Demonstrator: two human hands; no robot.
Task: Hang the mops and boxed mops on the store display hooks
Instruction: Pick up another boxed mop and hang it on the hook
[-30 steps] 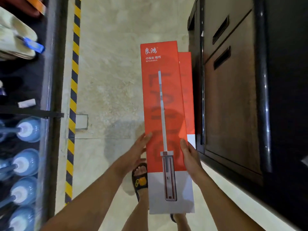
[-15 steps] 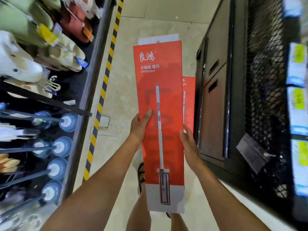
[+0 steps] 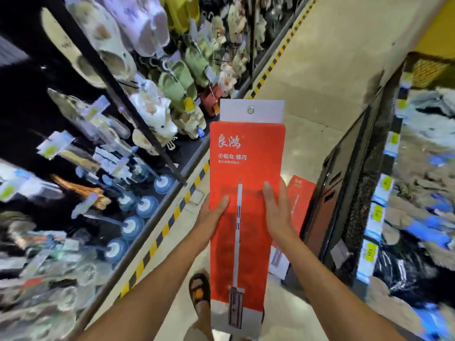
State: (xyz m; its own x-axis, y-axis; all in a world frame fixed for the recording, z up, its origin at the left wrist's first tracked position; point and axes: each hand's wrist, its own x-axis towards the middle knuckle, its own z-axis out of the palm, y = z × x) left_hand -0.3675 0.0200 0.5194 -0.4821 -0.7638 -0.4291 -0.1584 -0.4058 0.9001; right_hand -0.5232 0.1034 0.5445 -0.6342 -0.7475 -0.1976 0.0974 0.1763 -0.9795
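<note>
I hold a long red boxed mop (image 3: 246,168) upright in front of me, with a white hang tab and metal eyelet (image 3: 250,110) at its top. My left hand (image 3: 213,212) grips its left edge, thumb on the front face. My right hand (image 3: 275,210) grips the right edge about midway up. A second red boxed mop (image 3: 299,200) leans against the dark cabinet at the lower right, partly hidden behind my right hand. Mops with blue round heads (image 3: 133,225) hang on the display hooks at the left.
The left rack (image 3: 138,99) carries hanging slippers above the mops. A dark cabinet (image 3: 344,193) and mesh shelving with price tags (image 3: 384,188) stand at the right. A yellow-black striped line (image 3: 172,222) edges the aisle floor. My sandalled foot (image 3: 200,294) shows below.
The view has tilted up and swung toward the left rack. The box has risen with both hands, which now grip it higher up; its white hang tab is fully in sight.
</note>
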